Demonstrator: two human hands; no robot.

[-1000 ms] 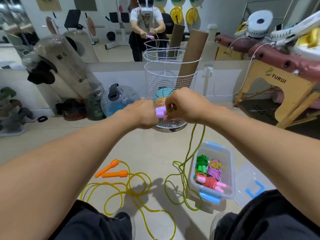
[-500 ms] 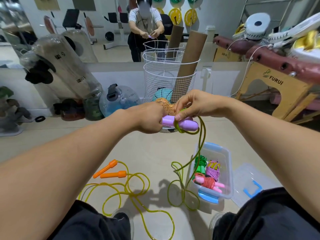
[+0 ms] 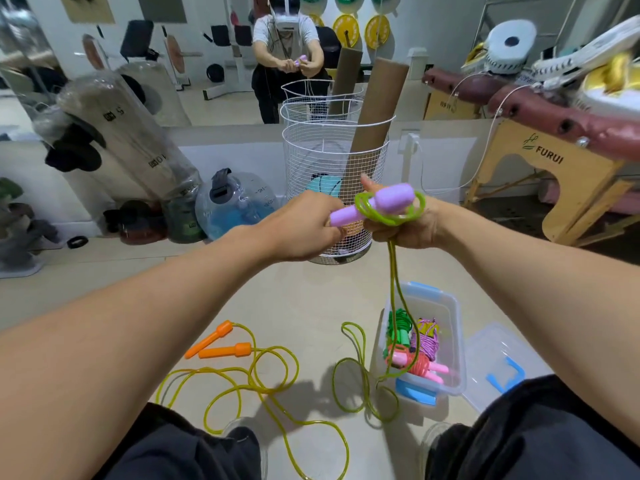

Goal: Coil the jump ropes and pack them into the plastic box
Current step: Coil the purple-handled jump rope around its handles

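**Winding the Green Rope Round the Purple Handles**

Winding was the job in hand: the purple handles (image 3: pixel 372 207) sat raised in front of the wire basket (image 3: pixel 332 174), a few turns of the green rope (image 3: pixel 391 216) looped round them. The left hand (image 3: pixel 304 226) gripped the handles' near end, fingers curled round it. The right hand (image 3: pixel 405 230) was closed on the cord just beneath the loops, thumb up behind the handles.

From that hand the rope's tail dropped toward the plastic box (image 3: pixel 453 341), on the floor nearer the person than the basket, and curled on the floor beside the box. Three coiled ropes lay inside already.

That cord looked light, springy and slick; I judged it would unwind if let slack, so the hold belonged close to the wraps, under tension. The rigid handles made the firm core.

Left of the box, the orange-handled rope (image 3: pixel 221 348) sprawled uncoiled; right of it lay the lid (image 3: pixel 502 362).
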